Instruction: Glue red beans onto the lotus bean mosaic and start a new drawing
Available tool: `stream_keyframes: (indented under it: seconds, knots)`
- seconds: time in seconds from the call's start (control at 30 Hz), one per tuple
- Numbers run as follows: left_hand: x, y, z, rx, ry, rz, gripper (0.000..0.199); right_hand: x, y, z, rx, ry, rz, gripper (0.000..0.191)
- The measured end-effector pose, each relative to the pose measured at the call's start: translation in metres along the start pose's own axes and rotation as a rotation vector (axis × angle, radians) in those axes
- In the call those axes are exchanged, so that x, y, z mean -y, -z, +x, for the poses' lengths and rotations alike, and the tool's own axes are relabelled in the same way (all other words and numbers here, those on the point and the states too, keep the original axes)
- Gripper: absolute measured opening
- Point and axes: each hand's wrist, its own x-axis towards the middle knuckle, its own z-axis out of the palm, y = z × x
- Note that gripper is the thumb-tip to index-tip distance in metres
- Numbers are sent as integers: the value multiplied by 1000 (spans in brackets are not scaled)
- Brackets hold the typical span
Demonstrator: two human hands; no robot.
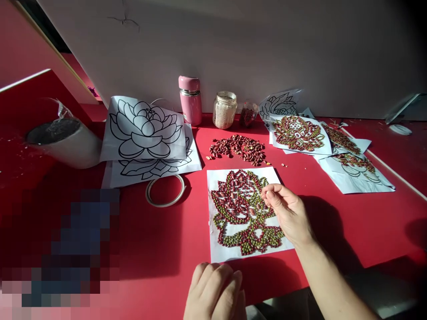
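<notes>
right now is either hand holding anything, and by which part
Cannot be told: the right hand pinches at the bean picture, anything gripped too small to tell; the left hand is curled, palm hidden.

Right hand (292,218), right of frame centre: bare, slim fingers (284,191), narrow wrist. Right forearm (333,275), lower right: bare down to frame's bottom edge, smooth, widening gradually. Left hand (211,293), bottom centre: bare, rounded knuckles, wrist cut off by frame.

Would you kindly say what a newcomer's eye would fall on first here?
Probably the red-and-green bean flower mosaic near the centre, with the right hand at its right side. Just behind lies a heap of red beans; a pink flask stands farther back, leftward.
</notes>
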Motion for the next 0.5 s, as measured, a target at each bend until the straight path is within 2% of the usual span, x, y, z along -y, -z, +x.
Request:
stream_keyframes:
  seconds: [0.07, 0.17, 0.27, 0.37, 0.5]
  knots:
    - [-1, 0, 6, 92, -29, -33, 19, 6, -5, -3, 46, 27, -60, 12]
    - [0, 4, 11, 205, -13, -32, 18, 13, -20, -10, 173, 144, -197, 8]
    - [0, 7, 10, 237, 14, -52, 18, 13, -37, -16, 256, 246, -324, 10]
    - [0, 7, 7, 242, 34, -95, 19, 8, -50, -20, 272, 305, -458, 12]
    - [0, 6, 6, 236, 55, -115, 20, 4, -56, -23, 277, 401, -596, 13]
